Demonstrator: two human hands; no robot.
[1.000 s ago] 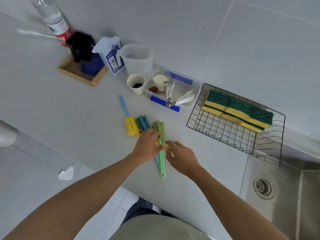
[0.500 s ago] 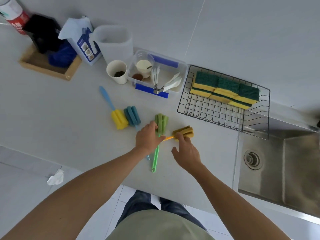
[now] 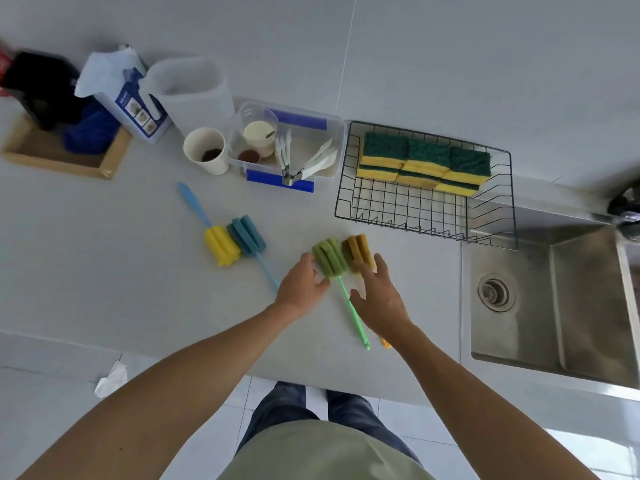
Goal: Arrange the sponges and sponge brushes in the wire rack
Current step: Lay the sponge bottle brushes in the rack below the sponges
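Note:
A black wire rack [image 3: 408, 209] stands by the wall and holds several green-and-yellow sponges [image 3: 426, 162] along its far side. On the counter lie a green sponge brush [image 3: 329, 258] and an orange-brown sponge brush [image 3: 357, 250], heads side by side. My left hand [image 3: 301, 289] touches the left side of the green head with its fingers extended. My right hand [image 3: 381, 296] lies over the orange brush's handle, fingers spread, beside the brown head. Further left lie a yellow sponge brush [image 3: 221, 244] with a blue handle and a blue sponge brush [image 3: 246, 233].
A steel sink [image 3: 554, 299] sits to the right, below the rack. Behind the brushes stand a clear plastic box [image 3: 332, 140] of utensils, a paper cup [image 3: 206, 154], a white jug [image 3: 194, 91], a tissue pack [image 3: 128, 98] and a wooden tray [image 3: 59, 161].
The orange-brown brush has been turned so that its head lies next to the green one. My hands have let go of its handle and now lie flat beside the two heads.

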